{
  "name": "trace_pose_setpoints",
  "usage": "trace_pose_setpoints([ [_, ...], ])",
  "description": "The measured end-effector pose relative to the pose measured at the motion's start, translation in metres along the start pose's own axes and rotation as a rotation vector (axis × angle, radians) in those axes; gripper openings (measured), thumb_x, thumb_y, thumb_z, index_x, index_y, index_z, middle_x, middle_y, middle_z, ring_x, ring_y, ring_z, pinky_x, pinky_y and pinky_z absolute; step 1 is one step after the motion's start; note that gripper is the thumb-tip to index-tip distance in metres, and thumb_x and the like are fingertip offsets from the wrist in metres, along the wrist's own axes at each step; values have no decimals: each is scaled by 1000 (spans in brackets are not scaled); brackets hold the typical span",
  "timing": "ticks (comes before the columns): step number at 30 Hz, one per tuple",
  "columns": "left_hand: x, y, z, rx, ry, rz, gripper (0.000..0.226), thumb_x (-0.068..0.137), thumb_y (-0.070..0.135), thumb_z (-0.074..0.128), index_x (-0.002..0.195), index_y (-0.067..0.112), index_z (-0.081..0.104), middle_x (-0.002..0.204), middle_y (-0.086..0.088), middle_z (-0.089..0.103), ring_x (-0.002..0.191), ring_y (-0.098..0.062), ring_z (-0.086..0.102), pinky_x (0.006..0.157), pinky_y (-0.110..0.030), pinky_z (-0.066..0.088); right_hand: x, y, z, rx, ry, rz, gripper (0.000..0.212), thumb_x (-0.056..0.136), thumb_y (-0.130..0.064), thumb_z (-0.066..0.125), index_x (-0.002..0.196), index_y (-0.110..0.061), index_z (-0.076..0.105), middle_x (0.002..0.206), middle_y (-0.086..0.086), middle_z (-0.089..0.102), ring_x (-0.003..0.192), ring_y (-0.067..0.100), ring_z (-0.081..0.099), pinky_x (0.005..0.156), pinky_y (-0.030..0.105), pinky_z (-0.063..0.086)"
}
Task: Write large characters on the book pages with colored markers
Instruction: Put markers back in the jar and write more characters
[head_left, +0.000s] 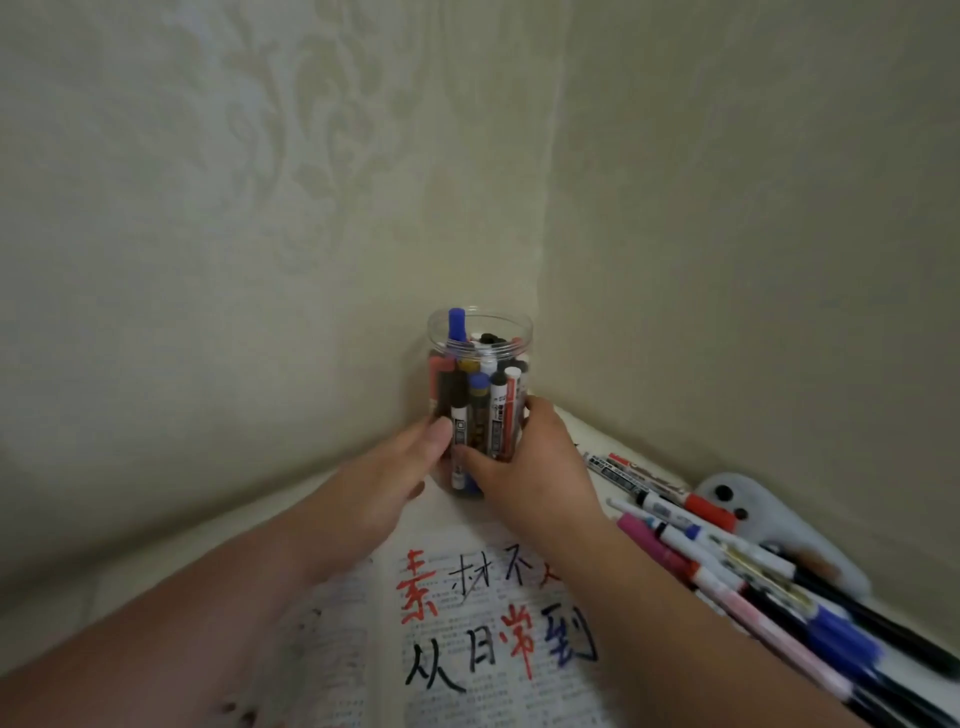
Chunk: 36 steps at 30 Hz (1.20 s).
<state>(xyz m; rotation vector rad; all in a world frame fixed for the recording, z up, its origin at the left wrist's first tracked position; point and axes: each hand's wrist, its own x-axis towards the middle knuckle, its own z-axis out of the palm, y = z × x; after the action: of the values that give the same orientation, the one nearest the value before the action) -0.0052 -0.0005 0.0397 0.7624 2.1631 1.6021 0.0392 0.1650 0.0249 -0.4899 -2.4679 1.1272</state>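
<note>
Both hands are on a clear jar (480, 358) that stands upright in the corner where the two walls (727, 208) meet. The left hand (387, 478) holds its left side, thumb (439, 431) laid against the front; the rest of its fingers are hidden behind the jar. The right hand (527, 460) grips the right side, its fingers (535, 408) curled round the far wall and its thumb pressed low on the front. The jar has no lid and is packed with markers (501, 410), caps up: blue, black, white and red show, and one blue cap stands above the rim. Whether the base sits on the surface or is just lifted cannot be told; it lies at the far edge of the book (467, 691). The book lies open on the desk (218, 530), nearest the viewer, between the two forearms. Its printed right page carries two rows of large hand-drawn characters in red, black and blue. More loose markers (727, 566) lie in an untidy heap to the right of the book, among them pink, blue, red-capped and black ones. Behind that heap, against the right wall, rests a pale grey object (795, 525) with black dots; its nature cannot be told.
</note>
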Motion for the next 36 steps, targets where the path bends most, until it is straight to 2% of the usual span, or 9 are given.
trace_pose_setpoints([
  [4, 21, 27, 9, -236, -37, -133, 57, 69, 82, 43, 112, 50, 64, 105, 32, 70, 105, -2, 67, 89, -25, 48, 14, -2, 1, 16, -6, 37, 63, 76, -47, 72, 129, -26, 47, 122, -1, 60, 109, 20, 63, 92, 44, 56],
  [7, 35, 36, 23, -364, -47, -126, 58, 86, 76, 38, 127, 43, 62, 115, 24, 72, 104, -6, 70, 81, -21, 51, 33, -2, 1, 46, 7, 96, 62, 73, -41, 70, 127, -20, 50, 120, 6, 62, 108, 28, 65, 92, 46, 56],
  [12, 64, 32, 44, -435, -51, -90, 63, 100, 64, 25, 144, 28, 52, 139, -2, 55, 121, -9, 56, 92, -22, 50, 60, -3, -5, 207, 81, 159, 40, 84, -22, 71, 122, -13, 59, 109, 6, 70, 100, 25, 69, 84, 38, 57],
  [15, 82, 23, 52, -461, -63, -61, 63, 101, 63, 24, 148, 29, 48, 144, 6, 57, 131, -6, 53, 98, -21, 45, 70, 0, -1, 295, 97, 166, 34, 85, -17, 68, 119, -21, 65, 104, 6, 73, 97, 24, 71, 82, 44, 62],
  [19, 104, 8, 55, -502, -82, -50, 78, 85, 79, 35, 146, 35, 50, 142, 18, 58, 134, -3, 49, 120, -35, 29, 77, 3, 5, 348, 149, 213, 55, 76, -22, 70, 130, -19, 56, 114, 8, 69, 104, 25, 68, 76, 29, 56],
  [23, 107, 1, 52, -476, -78, -36, 75, 84, 81, 37, 141, 37, 55, 138, 18, 61, 130, -5, 53, 119, -38, 32, 86, 7, 16, 419, 186, 270, 77, 57, -37, 68, 130, -22, 51, 121, 11, 64, 109, 29, 65, 92, 46, 59],
  [28, 54, 1, 31, 177, 116, 88, 29, 98, 51, 54, 105, 29, 70, 100, 9, 73, 89, -9, 70, 94, -41, 53, 65, -6, 4, 520, 177, 359, 53, 66, -14, 67, 119, -9, 61, 104, 13, 70, 94, 29, 68, 73, 34, 55],
  [32, -12, 17, -5, 869, 129, 350, 34, 98, 50, 50, 86, 23, 67, 75, 8, 59, 74, -11, 54, 73, -35, 47, 37, -28, 4, 565, 189, 350, 38, 80, -8, 65, 118, -12, 60, 102, 9, 67, 86, 23, 63, 67, 30, 45],
  [36, -68, 25, -23, 1144, -122, -10, 31, 96, 51, 52, 111, 29, 68, 105, 5, 68, 97, -16, 60, 81, -31, 48, -15, -69, 12, 350, -277, 228, 15, 93, -17, 66, 104, -7, 65, 93, 12, 68, 75, 21, 62, 65, 34, 48],
])
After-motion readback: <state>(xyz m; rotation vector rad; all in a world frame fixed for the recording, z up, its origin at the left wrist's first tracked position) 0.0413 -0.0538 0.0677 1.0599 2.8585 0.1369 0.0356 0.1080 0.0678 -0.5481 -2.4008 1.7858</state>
